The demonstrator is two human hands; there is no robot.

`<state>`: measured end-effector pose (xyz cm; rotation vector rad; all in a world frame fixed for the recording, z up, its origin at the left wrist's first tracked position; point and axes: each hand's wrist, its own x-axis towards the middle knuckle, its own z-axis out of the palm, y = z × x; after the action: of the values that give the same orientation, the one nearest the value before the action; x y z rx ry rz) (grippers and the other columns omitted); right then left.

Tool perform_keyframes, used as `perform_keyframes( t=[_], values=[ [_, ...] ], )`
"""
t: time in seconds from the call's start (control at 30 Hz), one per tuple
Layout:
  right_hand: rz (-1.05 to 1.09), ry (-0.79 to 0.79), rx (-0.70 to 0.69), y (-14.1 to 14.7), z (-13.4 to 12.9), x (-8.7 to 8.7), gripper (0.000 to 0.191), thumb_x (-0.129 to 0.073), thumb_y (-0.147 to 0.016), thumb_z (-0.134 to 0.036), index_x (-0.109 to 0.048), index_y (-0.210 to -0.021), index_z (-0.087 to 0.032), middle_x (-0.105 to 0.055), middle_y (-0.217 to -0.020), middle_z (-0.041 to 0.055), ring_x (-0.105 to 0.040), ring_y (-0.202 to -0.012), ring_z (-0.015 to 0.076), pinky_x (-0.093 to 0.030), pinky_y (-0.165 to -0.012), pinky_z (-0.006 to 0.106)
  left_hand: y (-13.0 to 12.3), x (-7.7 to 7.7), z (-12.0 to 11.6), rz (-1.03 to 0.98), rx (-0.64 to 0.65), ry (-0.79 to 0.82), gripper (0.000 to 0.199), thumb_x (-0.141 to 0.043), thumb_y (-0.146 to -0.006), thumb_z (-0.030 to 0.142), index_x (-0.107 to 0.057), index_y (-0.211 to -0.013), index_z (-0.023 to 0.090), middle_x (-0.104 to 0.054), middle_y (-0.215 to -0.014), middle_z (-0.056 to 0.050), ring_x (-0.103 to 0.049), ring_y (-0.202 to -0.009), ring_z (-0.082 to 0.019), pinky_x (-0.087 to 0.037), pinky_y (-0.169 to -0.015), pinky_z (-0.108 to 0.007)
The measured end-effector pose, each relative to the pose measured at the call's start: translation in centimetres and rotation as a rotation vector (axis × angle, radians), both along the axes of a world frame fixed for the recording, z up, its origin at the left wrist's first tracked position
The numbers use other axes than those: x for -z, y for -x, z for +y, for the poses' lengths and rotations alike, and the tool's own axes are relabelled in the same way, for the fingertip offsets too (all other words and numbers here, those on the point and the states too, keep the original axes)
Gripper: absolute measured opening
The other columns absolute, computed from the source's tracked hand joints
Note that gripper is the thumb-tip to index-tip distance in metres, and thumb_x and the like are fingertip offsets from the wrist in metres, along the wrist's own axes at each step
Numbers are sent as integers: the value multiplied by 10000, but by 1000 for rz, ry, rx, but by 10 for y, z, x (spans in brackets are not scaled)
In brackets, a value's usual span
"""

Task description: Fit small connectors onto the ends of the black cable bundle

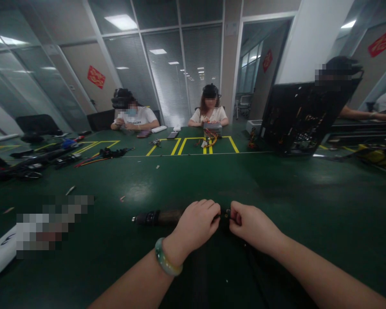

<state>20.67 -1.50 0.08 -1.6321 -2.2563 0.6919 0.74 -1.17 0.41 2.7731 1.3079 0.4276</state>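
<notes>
A dark cylindrical tool [167, 216] with a metal tip at its left end lies on the green table [141, 262]. My left hand [199, 219], a bangle on its wrist, is closed at the right end of the tool, with its fingers curled around something dark. Just to the right, my right hand [251, 221] is closed too, pinching a small dark piece [227, 213] that shows in the narrow gap between the hands. A thin dark cable [254, 270] trails down from beneath my right hand. Exactly what each hand grips is too small and dark to tell.
A white object [3, 253], partly pixelated, lies at the left. Cables [111, 152] lie behind it. Two people sit across the table, one behind a metal box [212, 126] with wires. A black computer case [305, 116] stands at the right, with another person behind.
</notes>
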Motion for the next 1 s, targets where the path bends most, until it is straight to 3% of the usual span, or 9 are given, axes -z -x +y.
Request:
perform_keyframes(
  t=[0.2,1.0],
  values=[
    [-84,-64,-46,0,-1,1,58,-602,-782,-175,-566,-788,-219,-602,-686,-38,-542,-609,126,-275,-496,211,4,0,2,-30,53,8,86,-587,-872,211,-533,-939,203,-569,-931,-11,-538,-878,-199,-421,-750,-328],
    [-25,-174,-130,5,-3,6,44,-595,-824,-207,-588,-789,-233,-611,-689,-52,-547,-631,126,-308,-559,216,14,-8,3,-46,111,111,104,-609,-850,223,-544,-931,215,-560,-924,-4,-526,-874,-187,-412,-772,-319]
  ],
)
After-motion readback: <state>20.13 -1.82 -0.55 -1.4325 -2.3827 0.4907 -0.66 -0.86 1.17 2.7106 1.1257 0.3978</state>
